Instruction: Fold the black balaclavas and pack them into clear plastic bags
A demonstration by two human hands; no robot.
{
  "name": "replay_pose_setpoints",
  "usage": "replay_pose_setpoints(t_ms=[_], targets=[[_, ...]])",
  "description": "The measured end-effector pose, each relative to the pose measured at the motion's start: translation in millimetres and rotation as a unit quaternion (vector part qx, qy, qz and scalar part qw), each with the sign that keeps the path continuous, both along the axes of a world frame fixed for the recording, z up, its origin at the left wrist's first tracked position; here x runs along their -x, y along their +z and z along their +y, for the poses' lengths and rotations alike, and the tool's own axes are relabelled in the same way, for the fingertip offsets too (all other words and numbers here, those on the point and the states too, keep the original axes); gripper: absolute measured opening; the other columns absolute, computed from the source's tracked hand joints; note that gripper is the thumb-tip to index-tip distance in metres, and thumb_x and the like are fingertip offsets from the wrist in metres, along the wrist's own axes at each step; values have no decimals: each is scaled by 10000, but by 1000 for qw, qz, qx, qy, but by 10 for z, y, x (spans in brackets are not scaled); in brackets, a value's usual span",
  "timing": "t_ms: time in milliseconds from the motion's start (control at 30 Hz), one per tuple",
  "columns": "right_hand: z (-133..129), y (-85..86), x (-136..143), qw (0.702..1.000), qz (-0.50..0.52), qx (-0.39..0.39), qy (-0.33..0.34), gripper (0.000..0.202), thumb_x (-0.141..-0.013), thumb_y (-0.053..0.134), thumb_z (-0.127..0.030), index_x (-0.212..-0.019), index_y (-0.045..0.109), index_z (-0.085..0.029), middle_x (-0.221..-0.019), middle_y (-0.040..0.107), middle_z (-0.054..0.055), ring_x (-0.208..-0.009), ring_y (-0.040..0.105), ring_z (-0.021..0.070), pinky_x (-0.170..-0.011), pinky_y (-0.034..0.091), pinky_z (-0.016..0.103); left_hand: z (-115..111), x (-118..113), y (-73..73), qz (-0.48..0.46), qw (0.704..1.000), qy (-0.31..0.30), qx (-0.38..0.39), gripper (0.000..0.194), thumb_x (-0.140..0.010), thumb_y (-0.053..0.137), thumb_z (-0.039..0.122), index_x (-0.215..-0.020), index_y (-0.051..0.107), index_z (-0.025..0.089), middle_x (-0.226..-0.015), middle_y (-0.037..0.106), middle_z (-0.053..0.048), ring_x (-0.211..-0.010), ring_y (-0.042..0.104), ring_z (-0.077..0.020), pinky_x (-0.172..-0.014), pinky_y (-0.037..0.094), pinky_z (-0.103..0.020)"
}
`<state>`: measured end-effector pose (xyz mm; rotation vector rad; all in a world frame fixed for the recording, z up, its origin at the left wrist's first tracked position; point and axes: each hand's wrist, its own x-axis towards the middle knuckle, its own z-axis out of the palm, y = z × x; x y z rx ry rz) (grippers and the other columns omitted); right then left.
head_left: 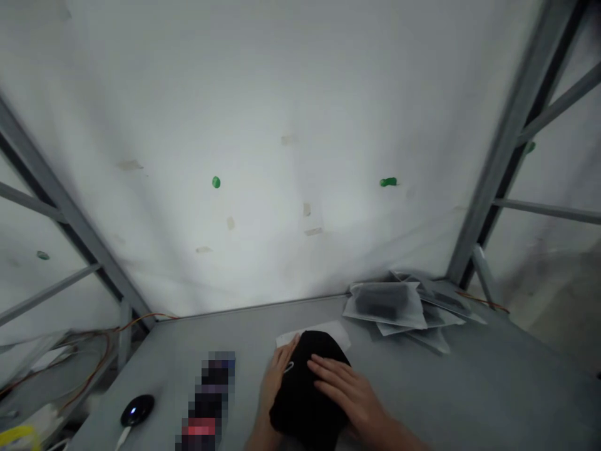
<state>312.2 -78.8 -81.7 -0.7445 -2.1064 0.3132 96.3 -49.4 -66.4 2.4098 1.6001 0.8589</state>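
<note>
A folded black cloth item point(310, 388), which looks like a garment, lies at the bottom centre with a small white mark near its left edge. My left hand point(275, 388) grips that left edge, its fingers pointing forward and partly hidden by the cloth. On top of the cloth rests my right hand point(340, 388), fingers stretched and slightly spread across its right side. A white, frosted-looking sheet or bag point(339, 332) shows from behind the far end of the cloth, flat on the grey table point(451, 401).
Several frosted bags with dark contents point(385, 300) are piled at the table's back right. To the left lie a pixelated strip-like object point(206, 401) and a round black device point(138, 410) with a lit spot and white cable. Metal posts point(502, 144) frame the white backdrop point(300, 113).
</note>
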Motion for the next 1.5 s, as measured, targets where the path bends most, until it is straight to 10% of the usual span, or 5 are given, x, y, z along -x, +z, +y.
replay_pose_setpoints(t_ms=[333, 633, 833, 1133, 1500], targets=[[232, -92, 20, 951, -242, -183, -63, 350, -938, 446, -130, -1259, 583, -162, -1418, 554, 146, -1328, 497, 275, -960, 524, 412, 18, 81, -100, -45, 993, -61, 94, 789, -765, 439, 75, -1517, 313, 277, -1540, 427, 22, -1367, 432, -189, -1158, 366, -361], [433, -38, 479, 896, -335, -80, -282, 425, -826, 497, -13, -1209, 630, -142, -1086, 713, 184, -804, 707, 266, -631, 562, 356, -102, -31, -21, 101, 993, -51, 20, 915, -639, 385, -62, -1502, 348, 240, -1561, 387, 16, -1349, 436, -244, -1126, 391, -475], [452, 108, 617, 903, -320, -54, -280, 319, -833, 511, -30, -1086, 679, -128, -972, 729, 167, -829, 701, 293, -675, 564, 404, -111, 87, 45, 112, 991, -67, -12, 804, -751, 425, -44, -1493, 343, 254, -1532, 441, -13, -1332, 460, -209, -1095, 440, -420], [389, -351, -20, 942, -221, -194, -160, 399, -886, 544, -151, -1280, 597, -179, -1207, 699, 96, -1050, 649, 236, -871, 499, 359, -154, 345, 109, 180, 982, 1, -51, 443, -765, 653, 82, -1169, 641, 265, -1360, 611, -43, -1291, 513, -291, -1028, 478, -497], [578, -133, 63, 957, -217, -111, -156, 541, -747, 698, -132, -1275, 605, -199, -1282, 640, 126, -1151, 589, 289, -964, 471, 437, -123, 163, 28, 230, 972, 30, -40, 571, -846, 620, 478, -1296, 567, 131, -1468, 494, -189, -1371, 442, -345, -1082, 417, -540]])
